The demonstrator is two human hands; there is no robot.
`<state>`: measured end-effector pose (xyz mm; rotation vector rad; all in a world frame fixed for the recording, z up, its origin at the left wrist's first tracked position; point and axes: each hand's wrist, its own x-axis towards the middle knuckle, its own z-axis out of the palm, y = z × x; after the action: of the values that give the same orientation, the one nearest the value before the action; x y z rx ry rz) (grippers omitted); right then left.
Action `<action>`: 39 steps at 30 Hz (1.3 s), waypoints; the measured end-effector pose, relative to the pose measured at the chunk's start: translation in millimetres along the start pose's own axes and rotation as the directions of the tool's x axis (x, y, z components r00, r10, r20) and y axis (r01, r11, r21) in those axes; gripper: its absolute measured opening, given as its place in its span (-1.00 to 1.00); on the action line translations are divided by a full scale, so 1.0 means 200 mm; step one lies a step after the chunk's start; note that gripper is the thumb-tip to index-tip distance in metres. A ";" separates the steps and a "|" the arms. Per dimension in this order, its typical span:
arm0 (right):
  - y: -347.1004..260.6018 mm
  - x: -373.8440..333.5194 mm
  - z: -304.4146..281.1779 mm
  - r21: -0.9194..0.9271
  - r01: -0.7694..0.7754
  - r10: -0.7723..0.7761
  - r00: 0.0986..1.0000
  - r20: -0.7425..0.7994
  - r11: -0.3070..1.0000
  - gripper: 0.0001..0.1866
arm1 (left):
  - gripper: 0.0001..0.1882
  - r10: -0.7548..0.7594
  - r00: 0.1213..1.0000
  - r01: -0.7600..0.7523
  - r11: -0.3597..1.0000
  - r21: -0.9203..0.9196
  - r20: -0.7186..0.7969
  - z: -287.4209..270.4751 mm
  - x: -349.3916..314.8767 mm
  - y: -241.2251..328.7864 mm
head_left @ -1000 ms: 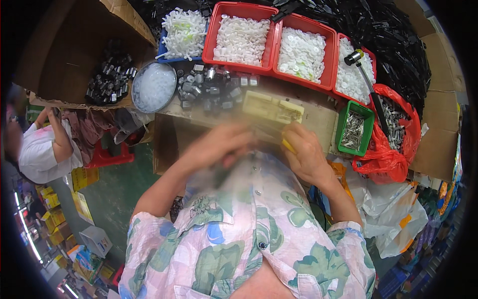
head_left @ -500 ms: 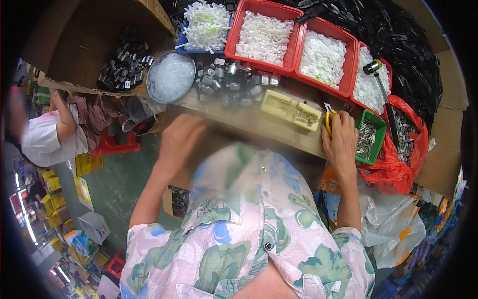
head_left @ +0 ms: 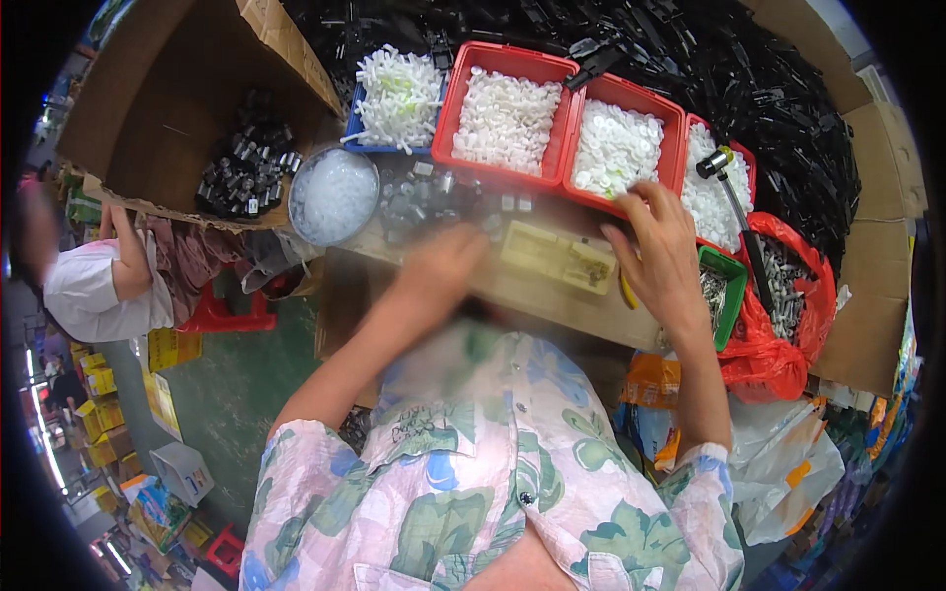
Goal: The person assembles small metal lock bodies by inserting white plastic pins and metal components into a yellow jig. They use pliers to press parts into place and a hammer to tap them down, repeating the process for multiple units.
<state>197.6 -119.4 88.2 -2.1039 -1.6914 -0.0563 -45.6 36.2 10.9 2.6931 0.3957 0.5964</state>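
My right hand (head_left: pixel 665 251) hovers over the bench at the front edge of a red tray of white plastic pieces (head_left: pixel 619 143). Its thumb and fingers are apart, with nothing visible between them. Beneath it lies a tool with a yellow handle (head_left: pixel 628 293), which looks like pliers and is partly hidden. My left hand (head_left: pixel 443 264) is smeared by motion at the near side of the bench, left of a cream plastic block fixture (head_left: pixel 557 256); its fingers cannot be made out. Behind it lie several small metal casings (head_left: pixel 429 197), some blurred.
A bowl of clear pieces (head_left: pixel 335 197) and a cardboard box of metal parts (head_left: pixel 128 128) stand left. To the right are a green tray of pins (head_left: pixel 734 295), a hammer (head_left: pixel 744 217) and a red bag (head_left: pixel 778 364). Black parts (head_left: pixel 670 49) heap behind. Another person (head_left: pixel 103 266) sits far left.
My right hand has let go of the yellow-handled tool and moved up toward the red tray, fingers opening. My left hand has moved right along the bench toward the cream fixture.
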 end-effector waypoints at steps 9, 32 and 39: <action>0.15 1.01 0.33 -0.102 0.120 -0.147 0.931 -0.334 0.988 -0.77 | -0.66 -0.054 0.993 0.066 0.991 -0.118 0.102 -0.07 0.04 0.02; -0.16 -0.06 0.00 -0.160 0.057 -0.081 0.986 -0.145 0.985 -0.75 | -0.78 -0.541 0.823 0.357 0.262 -0.896 0.170 0.04 -0.03 0.09; -0.31 -0.06 0.31 0.152 -0.039 0.008 0.980 0.198 0.988 -0.84 | -0.81 -0.652 0.739 0.332 0.138 -0.933 0.166 0.02 -0.07 0.12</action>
<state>122.4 -97.9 48.3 -2.0689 -1.7199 0.2911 -50.6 9.1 12.0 1.1685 0.7188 0.6880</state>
